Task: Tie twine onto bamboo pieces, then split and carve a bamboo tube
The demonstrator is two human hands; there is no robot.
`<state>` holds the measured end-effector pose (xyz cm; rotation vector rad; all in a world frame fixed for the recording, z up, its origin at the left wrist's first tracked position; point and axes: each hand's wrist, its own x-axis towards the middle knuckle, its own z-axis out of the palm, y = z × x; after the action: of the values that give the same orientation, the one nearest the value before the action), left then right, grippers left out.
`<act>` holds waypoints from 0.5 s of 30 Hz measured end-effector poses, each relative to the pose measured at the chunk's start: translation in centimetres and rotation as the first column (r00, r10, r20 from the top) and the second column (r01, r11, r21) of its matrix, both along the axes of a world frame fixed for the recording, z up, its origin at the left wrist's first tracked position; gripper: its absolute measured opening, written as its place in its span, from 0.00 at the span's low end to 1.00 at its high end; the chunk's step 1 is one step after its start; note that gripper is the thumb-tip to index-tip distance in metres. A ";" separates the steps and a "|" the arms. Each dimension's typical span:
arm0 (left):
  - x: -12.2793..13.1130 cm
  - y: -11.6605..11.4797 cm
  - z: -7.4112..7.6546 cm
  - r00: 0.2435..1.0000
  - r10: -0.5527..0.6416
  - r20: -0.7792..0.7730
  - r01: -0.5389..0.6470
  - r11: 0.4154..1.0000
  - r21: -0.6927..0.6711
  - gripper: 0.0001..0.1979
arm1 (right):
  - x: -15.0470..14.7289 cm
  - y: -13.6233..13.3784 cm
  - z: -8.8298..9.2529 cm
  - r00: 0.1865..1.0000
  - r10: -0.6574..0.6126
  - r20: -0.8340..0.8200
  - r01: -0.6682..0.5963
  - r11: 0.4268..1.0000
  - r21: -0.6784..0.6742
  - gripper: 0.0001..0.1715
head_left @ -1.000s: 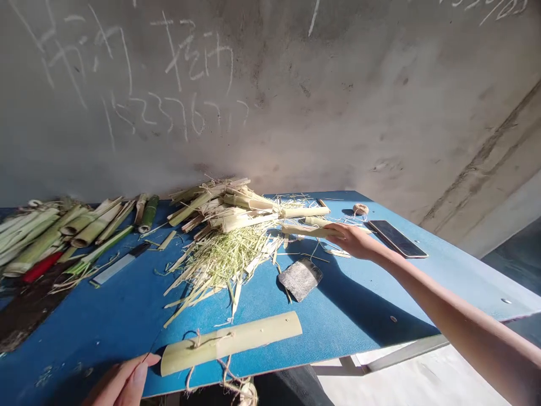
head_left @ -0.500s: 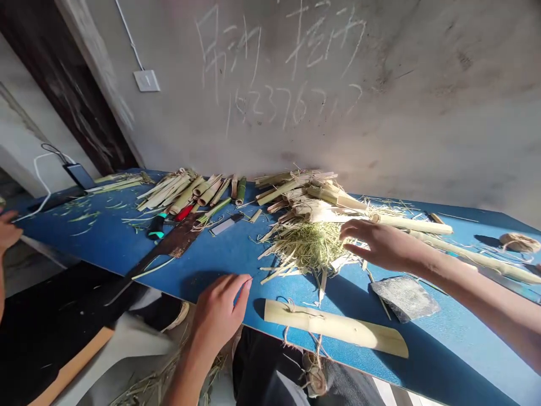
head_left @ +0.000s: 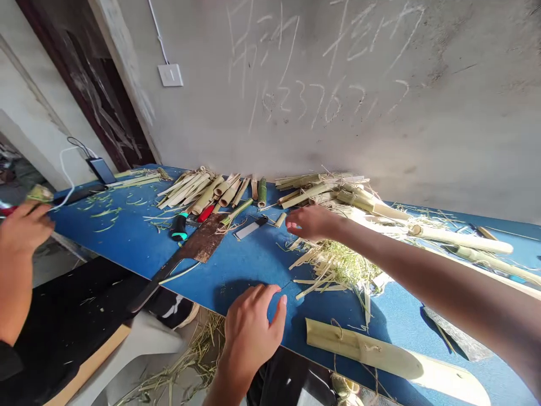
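Observation:
My left hand (head_left: 252,327) rests on the near edge of the blue table (head_left: 236,265), fingers loosely spread, holding nothing. My right hand (head_left: 310,221) reaches across the table to the left, fingers extended and empty, hovering above the left edge of a heap of bamboo shavings (head_left: 338,265). It is nearest a small white utility knife (head_left: 250,228) and a rusty cleaver (head_left: 186,254). A split bamboo piece tied with twine (head_left: 372,352) lies at the near edge, right of my left hand.
Piles of split bamboo (head_left: 203,192) and long bamboo sticks (head_left: 460,239) line the wall side. A red-handled tool (head_left: 205,213) and a black-green handle (head_left: 180,225) lie by the cleaver. Another person's hand (head_left: 23,228) is at far left. A grey sharpening stone (head_left: 456,335) lies right.
The view has swung left. My right hand has travelled left from the far bamboo sticks, over the shavings, towards the knives. My left hand has moved up onto the table edge.

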<state>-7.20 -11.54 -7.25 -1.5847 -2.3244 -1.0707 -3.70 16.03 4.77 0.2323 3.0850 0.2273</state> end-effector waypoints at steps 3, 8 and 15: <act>0.1 0.0 0.0 0.999 0.003 0.034 -0.003 1.000 -0.002 0.10 | -5.3 1.3 0.2 0.995 -0.098 -0.032 0.098 0.995 0.022 0.15; 0.1 0.0 -0.1 0.999 -0.002 0.051 -0.001 0.998 0.056 0.10 | -12.8 1.6 -0.6 0.979 -0.148 -0.142 0.151 0.988 0.010 0.17; -0.1 0.5 -0.2 1.000 0.011 -0.028 -0.007 0.993 0.120 0.09 | -21.6 -0.7 -1.9 0.978 0.051 -0.204 -0.056 0.998 -0.017 0.23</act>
<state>-7.25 -11.08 -7.44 -1.5345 -2.2020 -1.1539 -25.33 15.37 2.89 0.1827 3.2982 0.1816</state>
